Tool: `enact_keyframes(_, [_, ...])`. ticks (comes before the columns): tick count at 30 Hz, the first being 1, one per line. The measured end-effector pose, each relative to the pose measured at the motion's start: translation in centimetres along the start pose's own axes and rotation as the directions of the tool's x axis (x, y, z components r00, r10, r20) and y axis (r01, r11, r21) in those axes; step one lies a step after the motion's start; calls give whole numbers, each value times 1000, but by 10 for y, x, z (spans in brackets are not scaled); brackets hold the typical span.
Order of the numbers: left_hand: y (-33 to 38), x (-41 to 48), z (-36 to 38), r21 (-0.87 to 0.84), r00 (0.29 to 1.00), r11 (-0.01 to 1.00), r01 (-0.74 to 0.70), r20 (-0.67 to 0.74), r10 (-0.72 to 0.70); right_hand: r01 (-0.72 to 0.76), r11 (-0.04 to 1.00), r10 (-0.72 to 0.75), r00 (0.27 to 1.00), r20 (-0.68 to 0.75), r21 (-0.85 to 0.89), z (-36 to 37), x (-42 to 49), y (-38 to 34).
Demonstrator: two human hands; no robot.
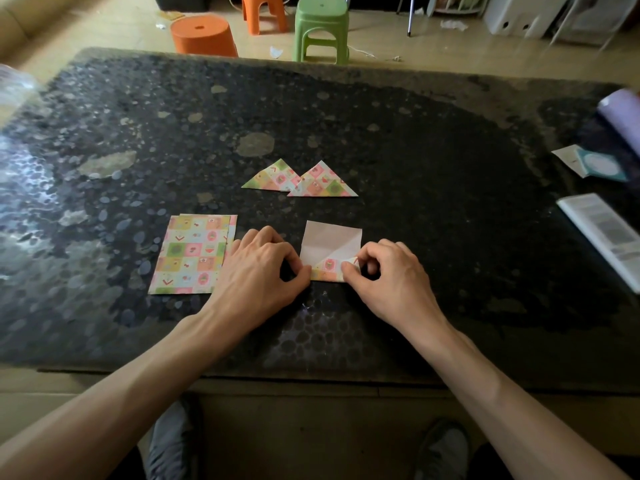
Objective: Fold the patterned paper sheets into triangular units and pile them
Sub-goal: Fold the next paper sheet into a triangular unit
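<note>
Half-folded sheet (330, 249) lying white side up on the desk (433, 161), close to the near edge, its lower strip turned up to show the pattern. Pinching the left end of that strip with the left hand (259, 268), thumb and forefinger closed on the paper, other fingers curled. Pinching the right corner with the right hand (388, 275), fingertips raising a small flap there. Both hands narrow, both holding paper.

Thin, light stuff by the look of it: next to no weight, soft enough to crease under a fingernail, likely to skid on the glossy desk if pushed from one side only. Best taken at the corners and along the fold line, one hand pinning, the other running the crease. Too easily dog-eared for a grab in the middle, and probably prone to tearing if tugged across a sharp crease.

Just beside the left hand, a stack of flat patterned sheets (192, 254), slightly fanned, not yet folded. Farther back toward mid-desk, a first finished triangle (273, 176) and a second finished triangle (322, 181), overlapping at one corner rather than squarely piled. So, at a guess: third unit under way, several more to go.

Out at the right edge, a printed booklet (602, 233). On the floor behind the desk, an orange stool (204, 34) and a green stool (320, 26).
</note>
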State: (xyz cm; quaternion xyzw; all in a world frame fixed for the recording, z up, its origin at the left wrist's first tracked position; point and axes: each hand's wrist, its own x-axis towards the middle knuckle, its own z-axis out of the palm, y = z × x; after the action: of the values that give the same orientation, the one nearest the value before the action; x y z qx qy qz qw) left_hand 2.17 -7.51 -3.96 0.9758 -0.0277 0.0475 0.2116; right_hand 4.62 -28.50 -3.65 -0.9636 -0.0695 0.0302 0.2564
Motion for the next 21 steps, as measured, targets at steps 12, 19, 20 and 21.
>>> enact_keyframes(12, [0, 1, 0, 22, 1000, 1000, 5, 26, -5, -12, 1000, 12, 1000, -2, -23, 0, 0, -3])
enact_keyframes(19, [0, 1, 1, 28, 1000, 1000, -5, 13, 5, -23, 999, 23, 1000, 0, -25, 1, 1, -4])
enact_keyframes(20, [0, 0, 1, 29, 1000, 1000, -6, 13, 6, -25, 999, 25, 1000, 1, -23, 1, 1, -5])
enact_keyframes(21, [0, 0, 1, 27, 1000, 1000, -8, 8, 8, -26, 999, 26, 1000, 1, -21, 1, 1, -5])
